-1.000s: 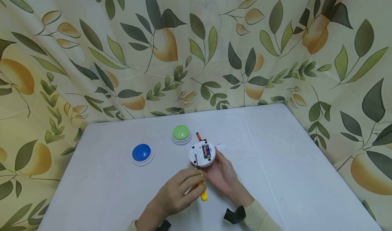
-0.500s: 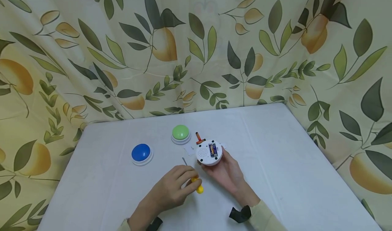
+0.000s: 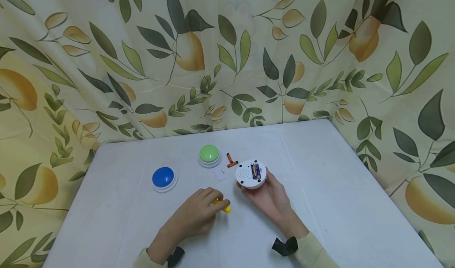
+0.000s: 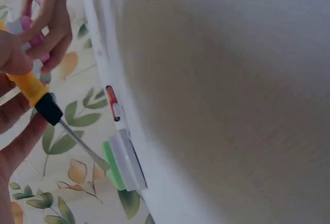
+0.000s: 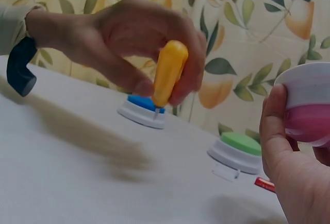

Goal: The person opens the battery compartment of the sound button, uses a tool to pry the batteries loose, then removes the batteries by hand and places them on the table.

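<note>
My left hand [image 3: 197, 212] grips a screwdriver [image 3: 226, 209] by its yellow handle, above the table and left of the other hand. In the left wrist view the metal shaft [image 4: 82, 144] of the screwdriver shows below a black collar. My right hand [image 3: 275, 202] holds a round push button [image 3: 245, 176] upside down, its white base facing up. Two batteries [image 3: 256, 171] sit in the open compartment of that base. The right wrist view shows the pink dome [image 5: 312, 123] of this button underneath, with a thumb and fingers around its side.
A green push button [image 3: 209, 153] and a blue push button [image 3: 163, 177] stand on the white table [image 3: 330, 189]. Two loose orange-and-black batteries [image 3: 232, 164] lie near the green one, beside a small white piece [image 3: 219, 175]. A patterned curtain [image 3: 227, 62] hangs behind.
The screwdriver, at the button's base one second ago, has moved away to the left with my left hand. My right hand has carried the upturned button to the right, uncovering the loose batteries.
</note>
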A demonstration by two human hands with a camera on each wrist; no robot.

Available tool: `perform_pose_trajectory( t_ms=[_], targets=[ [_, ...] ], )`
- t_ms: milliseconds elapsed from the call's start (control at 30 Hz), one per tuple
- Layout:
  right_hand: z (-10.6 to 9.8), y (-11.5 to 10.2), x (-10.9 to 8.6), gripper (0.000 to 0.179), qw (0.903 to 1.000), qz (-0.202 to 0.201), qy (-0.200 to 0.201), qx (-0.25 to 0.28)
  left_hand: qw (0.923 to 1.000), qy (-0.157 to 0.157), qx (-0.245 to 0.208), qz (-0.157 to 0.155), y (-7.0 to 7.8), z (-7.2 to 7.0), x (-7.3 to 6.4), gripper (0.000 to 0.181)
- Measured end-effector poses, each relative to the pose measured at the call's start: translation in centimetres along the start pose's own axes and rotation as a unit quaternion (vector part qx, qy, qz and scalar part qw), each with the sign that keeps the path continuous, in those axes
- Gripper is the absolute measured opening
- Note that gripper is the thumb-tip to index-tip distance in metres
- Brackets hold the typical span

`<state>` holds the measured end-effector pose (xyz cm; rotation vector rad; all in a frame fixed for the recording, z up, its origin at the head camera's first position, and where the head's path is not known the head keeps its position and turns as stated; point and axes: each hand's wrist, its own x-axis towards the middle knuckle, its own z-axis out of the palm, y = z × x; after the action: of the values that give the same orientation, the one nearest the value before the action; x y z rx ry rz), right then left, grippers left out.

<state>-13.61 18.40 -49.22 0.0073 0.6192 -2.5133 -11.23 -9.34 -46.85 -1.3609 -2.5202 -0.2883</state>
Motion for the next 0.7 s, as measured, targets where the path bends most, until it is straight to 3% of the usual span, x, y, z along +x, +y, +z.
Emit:
perform_pose_trajectory(
  t_ms=[133,300,700],
  targets=[
    [-0.2,-0.3,-0.2,0.061,1.0,-0.004,-0.003,0.007,0.9985,-0.049,0.004,-0.025,-0.4,0.5,0.0,0.041],
    [-0.3,-0.4,-0.3,0.061,0.9997,-0.007,-0.003,0.024,0.995,-0.086,-0.007,-0.051,-0.7,1.2,0.1,0.039],
    [-0.6,-0.1,-0.3,0.06,0.9994,0.002,-0.011,0.033,0.9877,-0.12,-0.037,-0.093,-0.8,1.7,0.5,0.023]
  ],
)
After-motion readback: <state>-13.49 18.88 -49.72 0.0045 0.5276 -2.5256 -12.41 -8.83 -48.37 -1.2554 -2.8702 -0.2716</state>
